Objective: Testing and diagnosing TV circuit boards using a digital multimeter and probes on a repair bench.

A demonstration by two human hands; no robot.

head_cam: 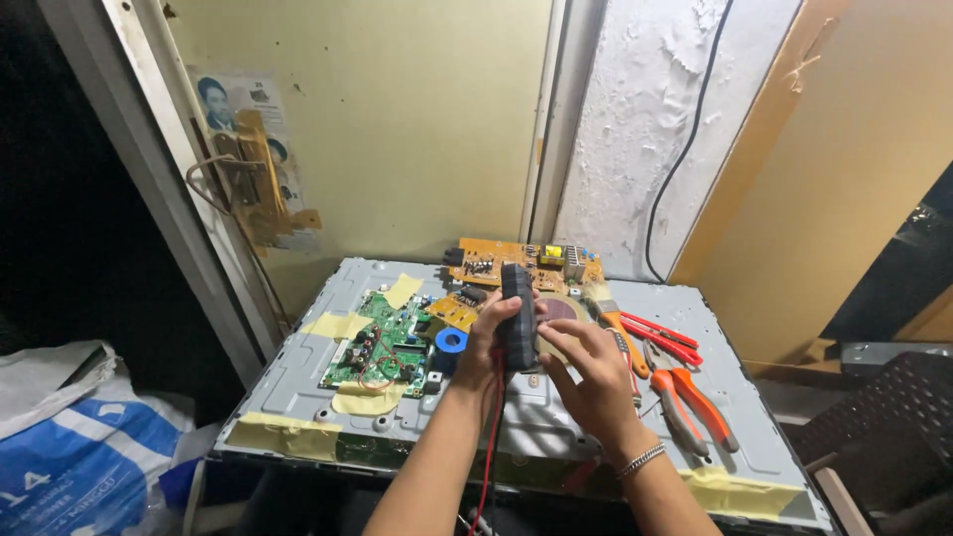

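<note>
Meter (517,316): dark, slim, upright above the panel (298,392), red lead hanging.
Left hand (483,342): fingers wrapped round it.
Right hand (593,372): fingertips touching it.
Sack (74,452): white-blue, left of the panel.
Poster (243,124): pale, on the wall behind the panel.

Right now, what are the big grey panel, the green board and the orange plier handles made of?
The grey panel looks like pressed sheet metal: dull silver, with stamped ridges and holes. The green board seems a stiff lacquered circuit laminate, studded with small parts. The orange plier handles look like smooth plastic or rubber sleeves over metal; which one is hard to tell.
</note>
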